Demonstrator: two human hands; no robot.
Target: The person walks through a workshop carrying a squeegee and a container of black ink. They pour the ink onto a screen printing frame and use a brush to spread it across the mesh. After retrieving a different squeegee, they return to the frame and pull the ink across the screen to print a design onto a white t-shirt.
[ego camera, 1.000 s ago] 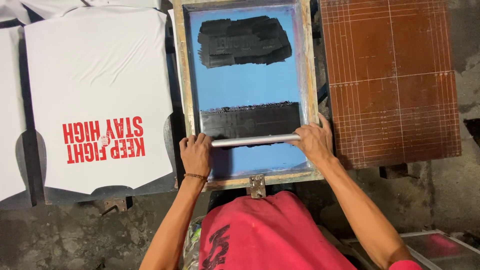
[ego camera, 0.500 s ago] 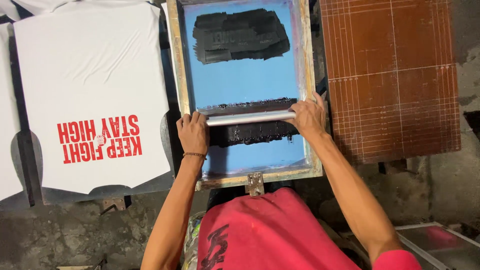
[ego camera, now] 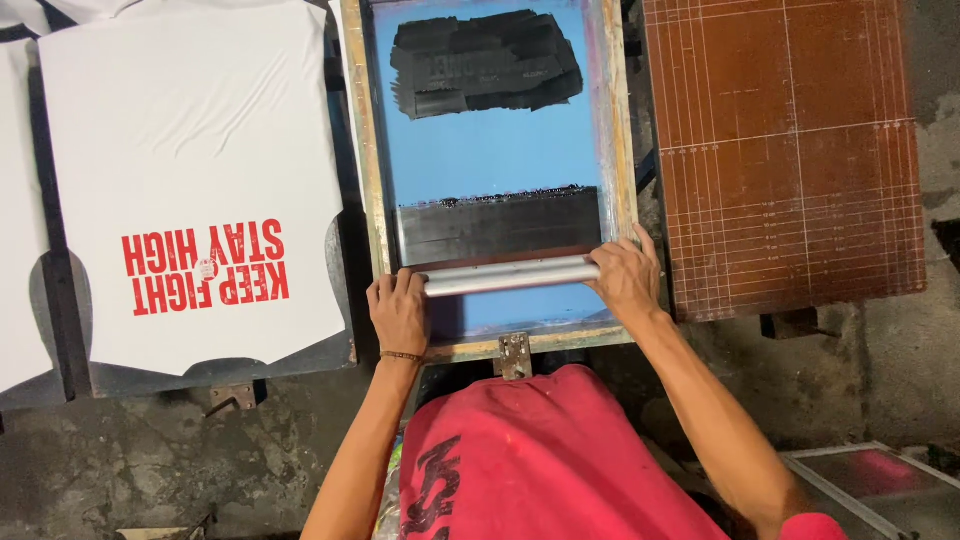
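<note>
Both hands closed on a metal squeegee (ego camera: 510,276) lying crosswise over the near part of a wood-framed printing screen (ego camera: 362,150): left hand (ego camera: 399,314) gripping its left end, right hand (ego camera: 625,280) its right end. Blue mesh, with a band of black ink (ego camera: 500,224) just beyond the blade and a larger black patch (ego camera: 485,62) at the far end. To the left, a white shirt (ego camera: 190,130) with red lettering, flat on a board; to the right, a brown gridded platen (ego camera: 790,150).

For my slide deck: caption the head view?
Both hands, left and right, grip a squeegee on a blue printing screen.
</note>
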